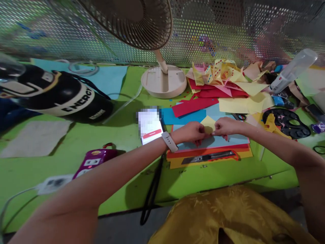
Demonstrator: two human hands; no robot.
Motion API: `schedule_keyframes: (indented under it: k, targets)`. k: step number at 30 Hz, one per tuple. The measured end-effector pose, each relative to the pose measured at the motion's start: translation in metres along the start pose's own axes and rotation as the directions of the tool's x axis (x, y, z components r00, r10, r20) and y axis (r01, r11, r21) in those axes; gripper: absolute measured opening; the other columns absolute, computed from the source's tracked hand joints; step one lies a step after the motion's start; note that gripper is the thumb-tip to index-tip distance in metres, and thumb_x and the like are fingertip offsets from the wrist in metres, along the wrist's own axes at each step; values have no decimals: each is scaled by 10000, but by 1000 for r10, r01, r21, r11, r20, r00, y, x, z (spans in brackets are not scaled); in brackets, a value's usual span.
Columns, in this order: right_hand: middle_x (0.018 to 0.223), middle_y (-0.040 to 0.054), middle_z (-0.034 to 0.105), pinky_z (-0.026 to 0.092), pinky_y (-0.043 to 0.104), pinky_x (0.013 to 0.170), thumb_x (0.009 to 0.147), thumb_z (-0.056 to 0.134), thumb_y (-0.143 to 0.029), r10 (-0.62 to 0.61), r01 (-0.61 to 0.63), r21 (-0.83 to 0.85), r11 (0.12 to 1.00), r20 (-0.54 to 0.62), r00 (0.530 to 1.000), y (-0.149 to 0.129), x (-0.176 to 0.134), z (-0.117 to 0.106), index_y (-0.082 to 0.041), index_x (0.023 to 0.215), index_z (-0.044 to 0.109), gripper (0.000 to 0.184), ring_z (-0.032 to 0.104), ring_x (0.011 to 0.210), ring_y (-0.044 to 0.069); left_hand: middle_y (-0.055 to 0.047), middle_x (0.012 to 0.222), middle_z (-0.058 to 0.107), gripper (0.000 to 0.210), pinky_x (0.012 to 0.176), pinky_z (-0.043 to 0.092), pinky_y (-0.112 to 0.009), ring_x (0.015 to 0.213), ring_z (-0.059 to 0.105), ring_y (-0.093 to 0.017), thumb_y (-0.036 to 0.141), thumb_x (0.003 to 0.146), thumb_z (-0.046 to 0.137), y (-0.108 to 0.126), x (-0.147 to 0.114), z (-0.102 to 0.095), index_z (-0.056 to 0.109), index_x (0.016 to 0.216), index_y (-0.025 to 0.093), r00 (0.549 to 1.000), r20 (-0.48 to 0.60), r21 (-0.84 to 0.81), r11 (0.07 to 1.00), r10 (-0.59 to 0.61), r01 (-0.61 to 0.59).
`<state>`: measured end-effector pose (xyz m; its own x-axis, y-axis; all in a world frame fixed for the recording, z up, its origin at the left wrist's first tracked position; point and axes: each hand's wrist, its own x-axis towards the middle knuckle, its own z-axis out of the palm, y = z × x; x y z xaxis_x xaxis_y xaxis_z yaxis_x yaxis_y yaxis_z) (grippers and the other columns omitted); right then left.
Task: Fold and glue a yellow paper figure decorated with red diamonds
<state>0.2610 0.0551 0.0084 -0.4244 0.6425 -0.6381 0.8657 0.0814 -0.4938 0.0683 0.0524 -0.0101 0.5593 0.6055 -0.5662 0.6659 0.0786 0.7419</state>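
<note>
Both hands meet over a stack of coloured paper on the green table. Between them is a small piece of yellow paper (208,122), its lower edge pinched from both sides. My left hand (192,132), with a white watch (169,141) on the wrist, has its fingers closed at the paper's left. My right hand (224,127) closes on its right corner. Under them lies light blue paper (235,140), with red, orange and yellow sheets below. A utility knife (209,157) rests along the stack's near edge.
A lit phone (150,125) lies left of the stack, a purple power socket (95,159) nearer me. A fan base (164,81) stands behind. Folded yellow and red scraps (223,76) pile up at the back right, beside a clear bottle (294,71). A black bottle (83,98) lies at left.
</note>
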Motion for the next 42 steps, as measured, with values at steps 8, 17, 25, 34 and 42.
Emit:
schedule_keyframes:
  k: [8, 17, 25, 34, 42]
  targets:
    - [482, -29, 623, 504, 259, 625, 788, 734, -424, 45, -49, 127, 991, 41, 998, 8, 7, 0, -187, 587, 548, 362, 655, 491, 135, -20, 507, 658, 508, 530, 515, -272, 492, 635, -158, 637, 637, 772, -4, 9, -2, 569, 543, 181, 993, 47, -111, 987, -109, 113]
    - [493, -4, 639, 527, 267, 555, 686, 802, -515, 151, -152, 206, 967, 17, 988, 36, -8, -4, -183, 533, 532, 454, 638, 462, 137, -27, 502, 651, 559, 482, 475, -252, 465, 615, -155, 708, 619, 743, -19, -7, -13, 591, 515, 181, 988, 24, -43, 987, -154, 155]
    - [540, 26, 666, 516, 280, 495, 720, 779, -501, 226, -217, 218, 952, -20, 974, 72, -30, -8, -195, 572, 514, 431, 645, 483, 161, -55, 506, 659, 567, 463, 451, -256, 457, 611, -168, 702, 552, 784, -38, -28, -30, 577, 490, 178, 966, -11, -51, 965, -258, 257]
    - [562, 2, 659, 502, 282, 562, 807, 717, -416, 182, -171, 75, 982, -178, 967, 62, -45, -5, -190, 657, 560, 314, 646, 522, 155, -57, 506, 656, 540, 508, 478, -285, 480, 631, -189, 674, 756, 615, -35, -59, -38, 545, 511, 198, 964, -157, 141, 961, -213, 236]
    - [1070, 106, 694, 485, 346, 780, 984, 483, -229, -592, 210, -746, 632, -289, 753, 30, -39, 38, -161, 1051, 665, 205, 626, 986, 223, -128, 1110, 713, 391, 851, 512, -382, 1011, 662, -257, 426, 1004, 394, -50, -46, 1, 690, 1045, 173, 708, -214, 779, 555, 673, -291]
